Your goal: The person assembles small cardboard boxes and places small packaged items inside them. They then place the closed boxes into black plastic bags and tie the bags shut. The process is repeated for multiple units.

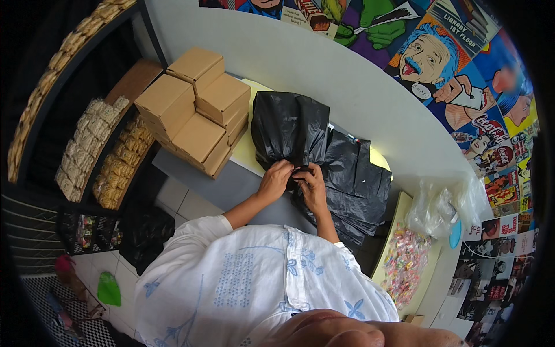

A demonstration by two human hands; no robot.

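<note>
A filled black plastic bag [290, 126] stands on the grey table [243, 178] before me, its gathered mouth turned towards my body. My left hand [276, 178] pinches that gathered plastic from the left. From the right, my right hand [313, 186] grips the same neck, fingertips close to those of the left. Whether a knot is there is hidden by my fingers. Flat black plastic bags [357, 182] lie to the right of the filled bag, partly behind my right forearm. What the filled bag contains cannot be seen.
Brown cardboard boxes [199, 134] are stacked on the table's left. Racks with packaged goods [93, 139] stand farther left. At right, a pale side table [396, 208] bears a bag of wrapped sweets [407, 264] and clear plastic bags [438, 208]. A poster-covered wall [429, 56] rises behind.
</note>
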